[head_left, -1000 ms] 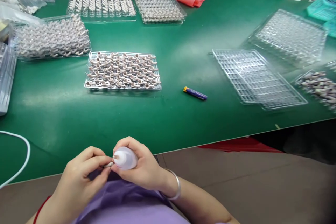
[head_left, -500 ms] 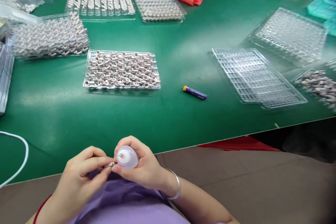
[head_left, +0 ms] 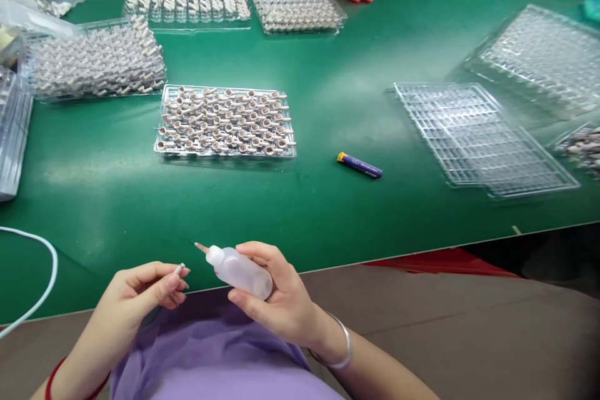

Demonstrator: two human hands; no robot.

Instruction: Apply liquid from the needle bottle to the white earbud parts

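Note:
My right hand (head_left: 281, 300) is wrapped round a translucent squeeze bottle (head_left: 244, 272), tilted so that its thin needle tip (head_left: 201, 247) points up and left. Between the thumb and fingers of my left hand (head_left: 145, 294) is a small pale stem-like part (head_left: 179, 268), mostly hidden, with one end sticking out. The bottle's tip is apart from this part. Beyond my hands, a clear plastic tray (head_left: 225, 155) on the green table holds rows of small pale parts with round cup-like ends (head_left: 229, 128).
A blue glue-stick-like tube with a yellow end (head_left: 360, 165) lies right of the tray. Clear grid trays (head_left: 482, 137) rest further right. More filled trays (head_left: 98, 59) stand at the back left. A white cable (head_left: 47, 250) curves at the left. The green table's (head_left: 328, 225) front edge runs near my hands.
My hands have moved apart. The squeeze bottle has swung from pointing toward me to lying tilted, tip to the left. My left hand has turned, still pinching the small part.

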